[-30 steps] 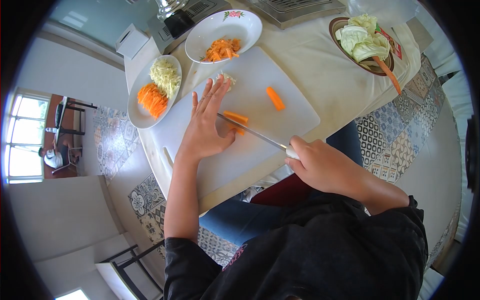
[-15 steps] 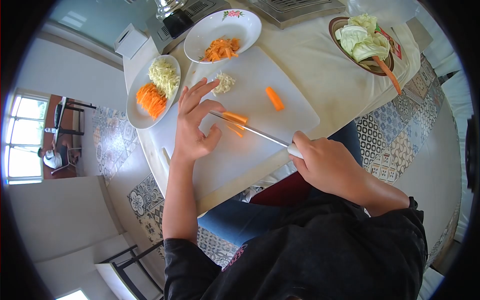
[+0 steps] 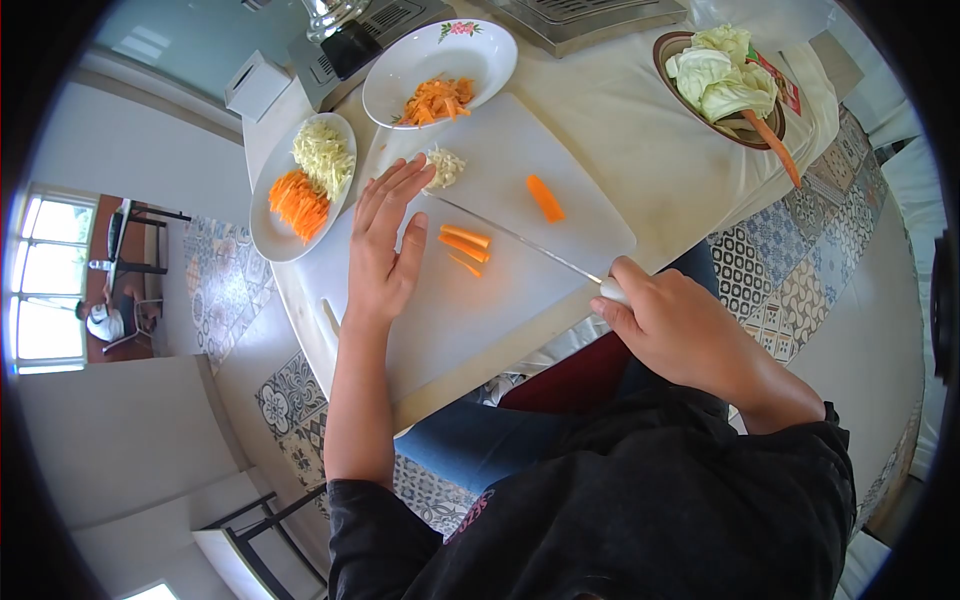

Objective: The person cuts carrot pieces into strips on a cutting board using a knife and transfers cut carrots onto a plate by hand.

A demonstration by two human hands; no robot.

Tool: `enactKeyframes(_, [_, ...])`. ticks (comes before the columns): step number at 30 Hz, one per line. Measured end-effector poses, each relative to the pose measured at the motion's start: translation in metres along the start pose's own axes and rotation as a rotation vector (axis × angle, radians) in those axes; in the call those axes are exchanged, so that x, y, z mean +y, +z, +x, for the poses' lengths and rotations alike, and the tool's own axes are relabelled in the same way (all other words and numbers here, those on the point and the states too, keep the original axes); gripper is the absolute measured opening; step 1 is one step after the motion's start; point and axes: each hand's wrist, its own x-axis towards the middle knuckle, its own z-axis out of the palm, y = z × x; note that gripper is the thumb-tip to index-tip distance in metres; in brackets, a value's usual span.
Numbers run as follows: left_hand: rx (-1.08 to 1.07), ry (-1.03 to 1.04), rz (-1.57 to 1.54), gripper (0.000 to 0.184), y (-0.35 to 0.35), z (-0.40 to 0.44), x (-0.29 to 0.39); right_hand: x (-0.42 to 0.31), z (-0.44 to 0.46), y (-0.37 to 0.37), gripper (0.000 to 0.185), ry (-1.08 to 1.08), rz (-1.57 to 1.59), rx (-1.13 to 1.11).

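Currently the right hand [image 3: 665,325] is closed around the handle of a kitchen knife [image 3: 530,244], while the left hand [image 3: 385,255] has its fingers stretched and thumb apart, holding nothing visible. The cut carrot pieces [image 3: 466,243] lie on the white cutting board [image 3: 430,320], on the near side of the blade, closer to the left hand, their long axes roughly parallel to it. They are bright orange: two thicker sticks with flat sides, plus a thin sliver.
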Motion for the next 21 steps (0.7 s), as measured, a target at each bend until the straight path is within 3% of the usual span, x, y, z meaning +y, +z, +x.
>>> enactKeyframes(13, [-0.237,-0.112,-0.040,0.052,-0.002,-0.003,-0.006,-0.009,0.017,0.008,0.028,-0.092,-0.080,-0.017])
enactKeyframes(16, [-0.045,-0.026,0.052,0.043,0.000,0.001,-0.005,-0.007,0.017,0.005,0.027,-0.069,-0.086,0.002])
enactKeyframes(19, [0.160,-0.105,0.175,0.031,0.001,-0.002,-0.004,-0.003,0.015,-0.005,0.027,-0.013,-0.044,0.064])
enactKeyframes(21, [0.093,-0.054,0.184,0.022,0.004,-0.001,-0.003,-0.001,0.012,-0.011,0.027,0.042,-0.006,0.095])
